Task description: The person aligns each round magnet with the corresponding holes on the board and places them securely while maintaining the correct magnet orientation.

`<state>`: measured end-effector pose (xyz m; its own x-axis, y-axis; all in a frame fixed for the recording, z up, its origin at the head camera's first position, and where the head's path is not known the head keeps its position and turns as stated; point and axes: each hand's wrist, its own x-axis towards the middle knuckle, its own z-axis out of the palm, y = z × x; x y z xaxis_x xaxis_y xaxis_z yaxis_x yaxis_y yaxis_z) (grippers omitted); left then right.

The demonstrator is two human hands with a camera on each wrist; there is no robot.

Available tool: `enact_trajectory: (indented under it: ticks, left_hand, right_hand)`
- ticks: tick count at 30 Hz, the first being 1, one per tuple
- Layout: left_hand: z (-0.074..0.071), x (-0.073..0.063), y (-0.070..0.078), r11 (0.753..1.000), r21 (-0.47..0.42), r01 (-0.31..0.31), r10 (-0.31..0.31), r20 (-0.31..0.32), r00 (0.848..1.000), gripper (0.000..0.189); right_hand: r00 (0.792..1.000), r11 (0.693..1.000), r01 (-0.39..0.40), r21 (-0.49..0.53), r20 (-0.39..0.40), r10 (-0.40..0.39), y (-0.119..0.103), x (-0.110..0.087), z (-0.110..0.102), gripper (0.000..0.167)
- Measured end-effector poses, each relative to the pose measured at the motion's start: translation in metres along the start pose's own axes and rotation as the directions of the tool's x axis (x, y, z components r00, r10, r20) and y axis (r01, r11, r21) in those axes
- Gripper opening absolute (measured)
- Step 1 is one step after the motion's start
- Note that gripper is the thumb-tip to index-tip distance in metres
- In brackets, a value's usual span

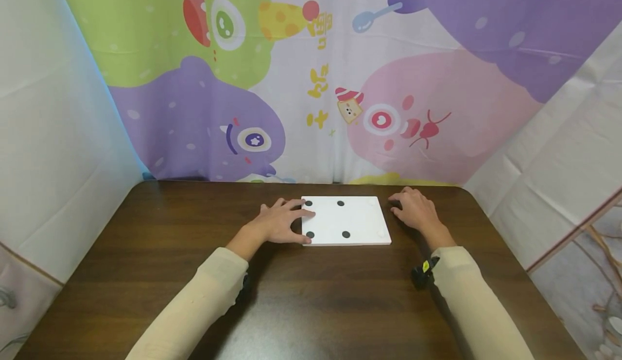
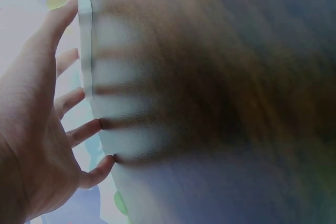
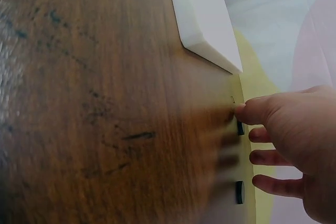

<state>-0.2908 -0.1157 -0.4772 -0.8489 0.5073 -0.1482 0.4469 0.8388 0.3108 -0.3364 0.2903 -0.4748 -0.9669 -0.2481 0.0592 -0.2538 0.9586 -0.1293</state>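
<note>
A white rectangular board (image 1: 359, 219) lies flat near the table's far edge, with several black discs (image 1: 340, 203) on its left and middle parts and two faint pale round marks on its right part. My left hand (image 1: 279, 222) rests at the board's left end, fingers spread and reaching over it, thumb at the near corner. To the right of the board, my right hand (image 1: 413, 209) is lowered to the table with fingers slightly bent. Close by its fingertips, the right wrist view shows two more black discs, one beside the thumb (image 3: 240, 128) and one by the lower finger (image 3: 240, 192).
The dark wooden table (image 1: 311, 306) runs up to a cartoon-printed curtain (image 1: 301, 79) behind the board. White cloth walls (image 1: 53, 106) stand on both sides. A dark wrist strap with a yellow tag (image 1: 426, 266) sits at my right sleeve.
</note>
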Motion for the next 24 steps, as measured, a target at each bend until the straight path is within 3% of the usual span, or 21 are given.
enact_trajectory:
  ticks: [24]
  left_hand:
    - [-0.0037, -0.0025, 0.0033, 1.0, -0.012, -0.013, 0.013, -0.005, 1.0, 0.083]
  right_hand:
    - [1.0, 1.0, -0.005, 0.025, 0.021, 0.004, -0.0006, 0.0016, -0.0022, 0.027]
